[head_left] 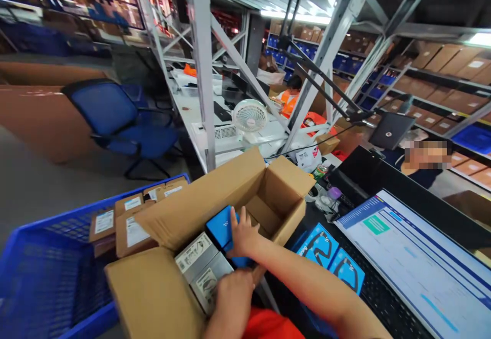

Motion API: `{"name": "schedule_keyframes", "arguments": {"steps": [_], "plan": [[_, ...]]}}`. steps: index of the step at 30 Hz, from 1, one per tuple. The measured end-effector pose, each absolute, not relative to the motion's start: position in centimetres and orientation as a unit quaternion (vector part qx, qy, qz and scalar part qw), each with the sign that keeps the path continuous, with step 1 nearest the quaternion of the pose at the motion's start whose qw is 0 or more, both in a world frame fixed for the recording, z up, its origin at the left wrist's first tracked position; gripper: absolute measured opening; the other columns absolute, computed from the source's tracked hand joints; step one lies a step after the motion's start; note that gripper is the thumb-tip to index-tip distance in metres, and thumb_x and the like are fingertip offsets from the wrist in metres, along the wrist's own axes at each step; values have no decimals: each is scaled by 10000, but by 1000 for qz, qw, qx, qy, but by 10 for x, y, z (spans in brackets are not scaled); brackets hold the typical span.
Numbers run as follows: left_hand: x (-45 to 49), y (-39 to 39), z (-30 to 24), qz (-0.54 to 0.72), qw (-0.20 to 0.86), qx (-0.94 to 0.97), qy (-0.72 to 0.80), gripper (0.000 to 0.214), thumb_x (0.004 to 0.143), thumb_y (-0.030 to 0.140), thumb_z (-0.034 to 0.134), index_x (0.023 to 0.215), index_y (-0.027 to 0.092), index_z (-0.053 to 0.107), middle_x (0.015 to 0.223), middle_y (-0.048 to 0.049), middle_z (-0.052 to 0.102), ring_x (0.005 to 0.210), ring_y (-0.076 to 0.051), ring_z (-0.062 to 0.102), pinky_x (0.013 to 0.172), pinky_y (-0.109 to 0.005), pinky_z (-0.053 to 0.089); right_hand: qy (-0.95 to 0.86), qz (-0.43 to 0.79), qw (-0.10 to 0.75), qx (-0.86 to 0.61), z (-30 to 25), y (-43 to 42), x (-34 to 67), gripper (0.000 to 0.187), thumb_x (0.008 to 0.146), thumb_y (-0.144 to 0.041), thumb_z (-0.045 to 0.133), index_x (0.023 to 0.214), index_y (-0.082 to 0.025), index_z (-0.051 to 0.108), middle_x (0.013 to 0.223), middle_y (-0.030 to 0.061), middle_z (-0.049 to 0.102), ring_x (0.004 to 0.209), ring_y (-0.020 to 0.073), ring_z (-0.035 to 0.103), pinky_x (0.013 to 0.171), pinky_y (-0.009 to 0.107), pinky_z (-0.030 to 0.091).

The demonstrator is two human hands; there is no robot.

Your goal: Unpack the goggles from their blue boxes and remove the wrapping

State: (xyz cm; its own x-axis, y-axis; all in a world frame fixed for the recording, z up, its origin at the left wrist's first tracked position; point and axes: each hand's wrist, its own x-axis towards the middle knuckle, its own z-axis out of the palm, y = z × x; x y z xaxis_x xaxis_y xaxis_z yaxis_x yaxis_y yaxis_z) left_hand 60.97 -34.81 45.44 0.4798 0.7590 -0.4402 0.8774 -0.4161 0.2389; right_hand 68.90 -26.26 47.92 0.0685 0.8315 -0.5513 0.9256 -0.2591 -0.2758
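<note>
An open cardboard box [199,185] stands in front of me with its flaps folded out. Inside its left part lie grey boxes [199,257] with white picture labels, and beside them blue boxes [221,226]. My right hand [244,234] reaches in with fingers spread, touching the blue boxes. My left hand [235,290] is curled at the box's near edge, next to the grey boxes; its fingertips are hidden. The right end of the cardboard box shows bare cardboard. More blue boxes [326,252] with black cable-like pictures lie on the dark desk, right of my forearm.
A blue crate [49,236] with labelled brown cartons [132,221] stands at left. To the right are a monitor [406,267] and keyboard [383,298]. Behind the box rise a metal post [203,73] and a fan [250,116]. A person [418,165] is beyond the desk.
</note>
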Motion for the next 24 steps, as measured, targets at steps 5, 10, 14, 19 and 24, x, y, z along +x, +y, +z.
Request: {"name": "schedule_keyframes", "arguments": {"steps": [5, 10, 14, 19, 24], "plan": [[600, -348, 453, -118, 252, 826, 490, 378, 902, 23, 400, 1034, 108, 744, 971, -183, 763, 905, -318, 743, 755, -415, 584, 554, -321, 134, 756, 447, -245, 705, 1483, 510, -389, 909, 1583, -232, -103, 1628, 310, 9, 1399, 496, 349, 1001, 694, 390], [598, -345, 457, -114, 253, 843, 462, 426, 933, 25, 325, 1062, 113, 722, 1003, -177, 753, 937, -299, 735, 800, -411, 563, 549, -256, 155, 780, 453, -250, 724, 1482, 488, -442, 908, 1593, -201, -49, 1498, 295, 369, 1319, 456, 454, 931, 609, 474], [600, -343, 456, -135, 224, 849, 458, 340, 969, 129, 392, 1103, 126, 704, 997, -174, 754, 932, -300, 735, 757, -381, 554, 594, -202, 71, 775, 501, -258, 733, 1474, 485, -449, 899, 1592, -121, -16, 1337, 268, 522, 1201, 417, 534, 934, 569, 473], [602, -340, 458, -145, 202, 861, 443, 332, 992, 196, 374, 1097, 133, 683, 1006, -173, 749, 953, -280, 729, 744, -339, 515, 629, -45, -168, 758, 610, -341, 780, 1277, 574, -464, 800, 1590, -127, 103, 1389, 172, 504, 1257, 334, 503, 1042, 466, 437], [609, -331, 478, -215, 223, 837, 450, 374, 1013, 268, 318, 1146, 141, 643, 1090, -172, 744, 1026, -303, 709, 820, -405, 500, 485, 111, -316, 808, 657, -503, 834, 1030, 723, -629, 663, 1567, -213, 245, 1496, 132, 435, 1320, 382, 491, 1011, 506, 474]]}}
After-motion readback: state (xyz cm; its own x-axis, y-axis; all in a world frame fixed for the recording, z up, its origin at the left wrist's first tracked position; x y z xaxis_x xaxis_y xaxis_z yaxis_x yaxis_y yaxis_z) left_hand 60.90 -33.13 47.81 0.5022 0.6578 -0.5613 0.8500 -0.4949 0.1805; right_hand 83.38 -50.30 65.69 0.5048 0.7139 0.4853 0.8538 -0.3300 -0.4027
